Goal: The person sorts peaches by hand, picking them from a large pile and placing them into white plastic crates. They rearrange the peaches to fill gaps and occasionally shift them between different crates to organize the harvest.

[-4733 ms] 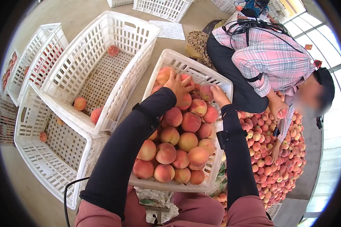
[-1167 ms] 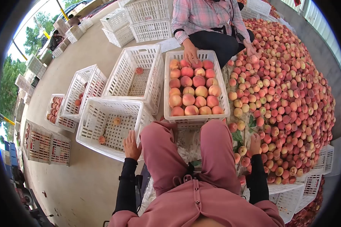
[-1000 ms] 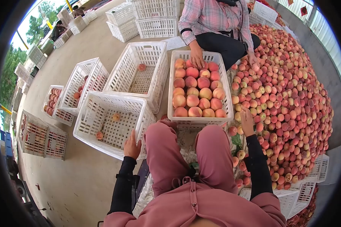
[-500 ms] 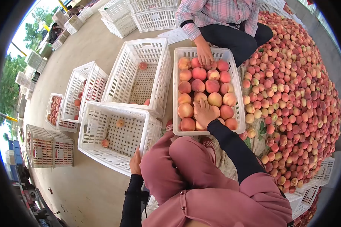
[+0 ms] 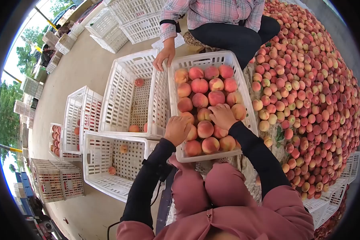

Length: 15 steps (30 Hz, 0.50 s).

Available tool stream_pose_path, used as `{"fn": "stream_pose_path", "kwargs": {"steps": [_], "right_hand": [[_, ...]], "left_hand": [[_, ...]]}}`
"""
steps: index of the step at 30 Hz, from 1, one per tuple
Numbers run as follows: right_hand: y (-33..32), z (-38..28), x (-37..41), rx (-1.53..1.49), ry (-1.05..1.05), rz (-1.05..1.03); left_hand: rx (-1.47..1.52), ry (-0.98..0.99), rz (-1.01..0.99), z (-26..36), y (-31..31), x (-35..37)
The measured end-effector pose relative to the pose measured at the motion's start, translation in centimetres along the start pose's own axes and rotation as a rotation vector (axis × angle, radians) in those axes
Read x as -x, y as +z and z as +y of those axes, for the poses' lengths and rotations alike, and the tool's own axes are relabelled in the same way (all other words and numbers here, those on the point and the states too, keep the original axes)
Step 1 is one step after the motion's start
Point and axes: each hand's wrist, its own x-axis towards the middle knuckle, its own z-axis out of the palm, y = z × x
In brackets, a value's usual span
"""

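Note:
A white crate (image 5: 179, 149) filled with rows of peaches (image 5: 205, 129) stands in front of my knees. My left hand (image 5: 177, 130) lies over its left side, fingers bent down at the peaches near the rim; what the fingertips hold, if anything, is hidden. Inside the crate, my right hand (image 5: 223, 116) rests on peaches in the middle rows with its fingers spread. Across from me sits a person in a plaid shirt (image 5: 218, 14), one hand (image 5: 165, 54) hanging by the crate's far left corner.
To the left, a larger white crate (image 5: 108, 96) and a nearer one (image 5: 93, 182) each hold a few peaches. More crates (image 5: 73, 108) stand farther left, with stacked crates (image 5: 142, 30) behind. A large peach heap (image 5: 308, 92) covers the right side.
My left hand has moved from the lower left crate to the peach-filled crate. My right hand stays on the peaches. The other person's hand has left the peaches and moved left.

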Motion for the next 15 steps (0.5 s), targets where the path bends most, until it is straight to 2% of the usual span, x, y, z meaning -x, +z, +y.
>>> {"fn": "stream_pose_path", "kwargs": {"steps": [1, 2, 4, 8, 10, 11, 13, 15], "right_hand": [[0.2, 0.3, -0.6, 0.01, -0.057, -0.074], [0.3, 0.3, -1.1, 0.01, -0.075, -0.096], [0.0, -0.3, -2.0, 0.059, -0.014, -0.25], [-0.8, -1.1, -2.2, 0.058, -0.009, -0.308], [-0.5, -0.8, -1.9, -0.022, -0.012, -0.206], [-0.5, -0.7, -2.0, -0.023, -0.017, -0.215], [-0.6, -0.3, -2.0, -0.098, 0.008, -0.235], [-0.7, 0.0, -1.9, -0.142, 0.026, -0.243]], "left_hand": [[-0.013, 0.002, -0.08, -1.0, 2.6, -1.5], [-0.002, -0.022, -0.073, -0.7, 3.7, -3.0], [-0.315, 0.035, -0.3, -0.2, 5.1, -5.3], [-0.385, 0.064, -0.406, -0.7, 7.5, -5.5], [-0.269, -0.009, -0.253, -0.5, 8.2, -4.7], [-0.264, -0.018, -0.254, -0.5, 8.5, -4.3], [0.002, -0.203, -0.039, -0.5, 9.0, -3.6], [0.057, -0.251, 0.026, -0.6, 9.5, -3.5]]}}
